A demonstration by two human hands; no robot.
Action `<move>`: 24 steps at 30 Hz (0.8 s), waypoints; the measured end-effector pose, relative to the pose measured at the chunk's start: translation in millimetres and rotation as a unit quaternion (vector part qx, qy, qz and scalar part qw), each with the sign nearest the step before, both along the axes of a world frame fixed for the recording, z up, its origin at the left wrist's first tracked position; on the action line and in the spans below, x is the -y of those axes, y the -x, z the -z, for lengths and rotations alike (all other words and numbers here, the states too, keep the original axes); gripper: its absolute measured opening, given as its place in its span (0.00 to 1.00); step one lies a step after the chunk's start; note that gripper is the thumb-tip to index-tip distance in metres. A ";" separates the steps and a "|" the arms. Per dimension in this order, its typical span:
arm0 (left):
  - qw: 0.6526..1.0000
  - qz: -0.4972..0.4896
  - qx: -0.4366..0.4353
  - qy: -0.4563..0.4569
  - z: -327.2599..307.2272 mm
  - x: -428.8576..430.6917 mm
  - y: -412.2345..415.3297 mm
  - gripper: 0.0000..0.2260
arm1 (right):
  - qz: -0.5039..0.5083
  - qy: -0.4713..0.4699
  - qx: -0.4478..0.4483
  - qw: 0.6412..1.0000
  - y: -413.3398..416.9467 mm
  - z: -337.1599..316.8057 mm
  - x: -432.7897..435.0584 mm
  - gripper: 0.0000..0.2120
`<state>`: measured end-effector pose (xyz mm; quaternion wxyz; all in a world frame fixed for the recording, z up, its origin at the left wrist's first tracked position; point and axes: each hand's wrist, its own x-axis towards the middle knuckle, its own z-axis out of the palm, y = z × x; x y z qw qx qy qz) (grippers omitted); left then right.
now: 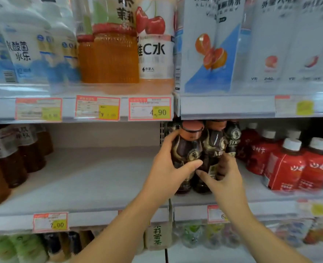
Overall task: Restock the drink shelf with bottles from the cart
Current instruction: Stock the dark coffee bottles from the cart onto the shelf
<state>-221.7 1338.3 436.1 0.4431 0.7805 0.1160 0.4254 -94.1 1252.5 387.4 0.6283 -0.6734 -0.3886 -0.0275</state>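
Two dark coffee bottles stand side by side on the middle shelf [92, 179]. The left coffee bottle [190, 143] has a brown cap, and my left hand [168, 168] is wrapped around its body. The right coffee bottle [214, 149] stands against it, with my right hand [221, 177] gripping its lower part, fingers around the label. More bottles of the same kind [232, 137] stand behind them. The cart is out of view.
A wide bare stretch of the shelf lies left of the coffee bottles, up to brown tea bottles [14, 158] at the far left. Red bottles with white caps [289, 164] stand close on the right. The upper shelf [227, 107] hangs low overhead.
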 end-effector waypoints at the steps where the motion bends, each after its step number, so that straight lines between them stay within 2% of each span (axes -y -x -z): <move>1: 1.000 -0.007 -0.001 0.002 -0.7 -3.1 -4.2 0.29 | 0.004 0.006 0.003 1.000 -1.7 0.6 -1.2 0.29; 3: 1.000 -0.015 -0.004 0.001 -3.6 -10.3 -11.3 0.29 | 0.008 0.027 0.014 0.999 -3.6 2.2 -2.0 0.27; 6: 0.999 -0.034 -0.002 -0.011 -4.5 -19.9 -17.9 0.27 | 0.016 0.078 0.054 0.995 -4.4 8.1 2.0 0.34; 10: 0.997 -0.056 -0.061 -0.005 14.4 -21.6 -13.7 0.37 | 0.074 0.101 0.120 0.985 -6.6 11.5 10.8 0.33; 12: 0.994 -0.068 -0.088 -0.011 25.6 -18.2 -10.4 0.39 | 0.102 0.105 0.164 0.975 -9.3 11.1 11.3 0.33; 17: 0.991 -0.110 -0.077 -0.019 36.8 -23.7 -17.9 0.31 | 0.140 0.134 0.224 0.955 -14.2 9.9 0.6 0.33; 21: 0.990 -0.125 -0.070 0.009 39.6 -25.9 -22.7 0.30 | 0.187 0.136 0.270 0.935 -18.7 11.6 -5.2 0.33; 24: 0.988 -0.136 -0.077 0.006 40.5 -28.6 -26.2 0.25 | 0.174 0.077 0.247 0.950 -23.6 10.4 3.0 0.33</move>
